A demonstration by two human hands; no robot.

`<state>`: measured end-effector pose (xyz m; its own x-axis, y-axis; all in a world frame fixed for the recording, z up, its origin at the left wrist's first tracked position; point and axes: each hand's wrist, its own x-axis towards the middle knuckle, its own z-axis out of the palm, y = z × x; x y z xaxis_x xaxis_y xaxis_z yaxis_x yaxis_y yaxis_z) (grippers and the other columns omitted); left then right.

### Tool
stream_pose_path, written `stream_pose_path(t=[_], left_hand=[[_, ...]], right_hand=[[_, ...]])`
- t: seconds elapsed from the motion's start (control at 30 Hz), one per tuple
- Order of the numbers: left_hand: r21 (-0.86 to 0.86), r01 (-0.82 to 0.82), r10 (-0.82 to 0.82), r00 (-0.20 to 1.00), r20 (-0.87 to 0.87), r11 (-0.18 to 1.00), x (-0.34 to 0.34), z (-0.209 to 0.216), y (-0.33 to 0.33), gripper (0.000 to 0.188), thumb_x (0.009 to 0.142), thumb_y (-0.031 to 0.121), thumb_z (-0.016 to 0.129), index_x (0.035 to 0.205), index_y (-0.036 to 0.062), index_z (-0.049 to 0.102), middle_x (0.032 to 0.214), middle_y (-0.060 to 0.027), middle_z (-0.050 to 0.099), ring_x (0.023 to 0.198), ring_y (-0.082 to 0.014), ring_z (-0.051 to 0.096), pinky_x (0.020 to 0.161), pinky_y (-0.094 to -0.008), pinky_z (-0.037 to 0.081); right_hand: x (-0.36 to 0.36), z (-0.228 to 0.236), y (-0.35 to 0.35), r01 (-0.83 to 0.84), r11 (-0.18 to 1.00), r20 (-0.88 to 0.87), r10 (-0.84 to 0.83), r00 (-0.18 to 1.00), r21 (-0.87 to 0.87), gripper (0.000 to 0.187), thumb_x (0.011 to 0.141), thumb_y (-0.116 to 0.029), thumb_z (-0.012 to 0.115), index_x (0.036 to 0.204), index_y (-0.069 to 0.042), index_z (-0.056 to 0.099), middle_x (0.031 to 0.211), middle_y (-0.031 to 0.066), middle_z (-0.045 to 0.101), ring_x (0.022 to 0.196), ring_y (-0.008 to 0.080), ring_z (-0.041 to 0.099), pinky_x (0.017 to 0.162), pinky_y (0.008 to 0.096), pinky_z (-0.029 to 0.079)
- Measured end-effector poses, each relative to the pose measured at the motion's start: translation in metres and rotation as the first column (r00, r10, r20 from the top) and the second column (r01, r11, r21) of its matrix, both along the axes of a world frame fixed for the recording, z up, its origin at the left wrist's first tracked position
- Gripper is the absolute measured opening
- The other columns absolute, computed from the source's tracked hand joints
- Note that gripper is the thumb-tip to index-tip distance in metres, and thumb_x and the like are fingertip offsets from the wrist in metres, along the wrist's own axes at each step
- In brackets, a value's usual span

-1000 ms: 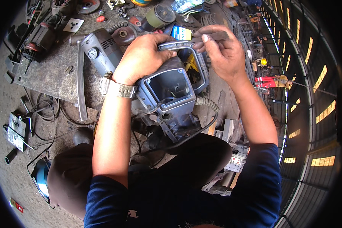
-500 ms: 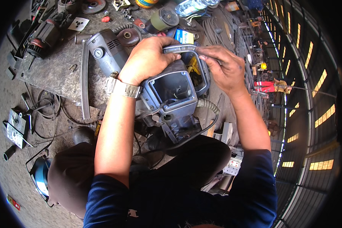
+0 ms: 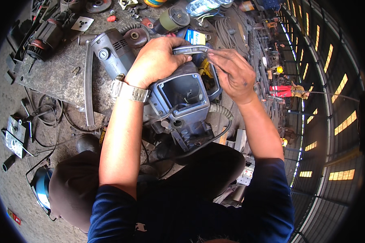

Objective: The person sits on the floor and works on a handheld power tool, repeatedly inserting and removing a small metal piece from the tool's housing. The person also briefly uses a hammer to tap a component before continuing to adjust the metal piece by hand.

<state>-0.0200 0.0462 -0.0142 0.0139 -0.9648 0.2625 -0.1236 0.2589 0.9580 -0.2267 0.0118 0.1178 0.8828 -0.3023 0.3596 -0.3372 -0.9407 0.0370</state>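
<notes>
My left hand (image 3: 156,60) is closed on the left end of a grey rectangular frame (image 3: 189,50), which looks like a cover rim. The frame is tilted up behind an open grey machine housing (image 3: 160,101). My right hand (image 3: 236,77) has its fingertips pinched at the frame's upper right corner. Below both hands, the housing's square mouth faces up, with a wire visible inside. A corrugated cable sleeve (image 3: 222,110) leaves its right side. Part of the frame's lower edge is hidden behind the housing.
A grey power tool (image 3: 114,52) lies left of the housing beside a metal strip (image 3: 89,87). Behind stand a green canister (image 3: 172,20), a blue-and-yellow box (image 3: 196,37) and a plastic bottle (image 3: 202,7). A motor (image 3: 44,40) sits far left. Distant people (image 3: 290,90) appear at right.
My right hand has shifted slightly left along the frame, and its fingers have closed in nearer the corner. My left hand keeps its hold. The whole view has moved slightly.
</notes>
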Motion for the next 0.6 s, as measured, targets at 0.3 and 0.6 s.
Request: stream_pose_path(t=[0.3, 0.6], left_hand=[[0.013, 0.007, -0.007, 1.000, -0.014, 1.000, 0.000, 0.000, 0.001, 0.042, 0.090, 0.016, 0.083, 0.126, -0.0043, 0.073, 0.113, -0.0187, 0.079, 0.105, -0.0216, 0.075, 0.096, -0.0350, 0.056], [0.011, 0.003, -0.003, 1.000, -0.016, 1.000, -0.001, 0.001, 0.001, 0.043, 0.090, 0.017, 0.083, 0.126, -0.0043, 0.073, 0.115, -0.0198, 0.078, 0.105, -0.0222, 0.075, 0.096, -0.0350, 0.056]], right_hand=[[-0.001, 0.003, -0.008, 0.019, 0.976, 0.133, -0.049, 0.990, 0.215, 0.017, 0.088, 0.003, 0.077, 0.103, -0.003, 0.075, 0.098, 0.0117, 0.079, 0.090, 0.0301, 0.076, 0.081, 0.0361, 0.060], [0.006, 0.003, -0.011, -0.005, 0.992, 0.070, -0.004, 0.998, 0.125, 0.020, 0.084, 0.005, 0.075, 0.103, -0.003, 0.074, 0.100, 0.0119, 0.079, 0.090, 0.0298, 0.076, 0.080, 0.0367, 0.060]])
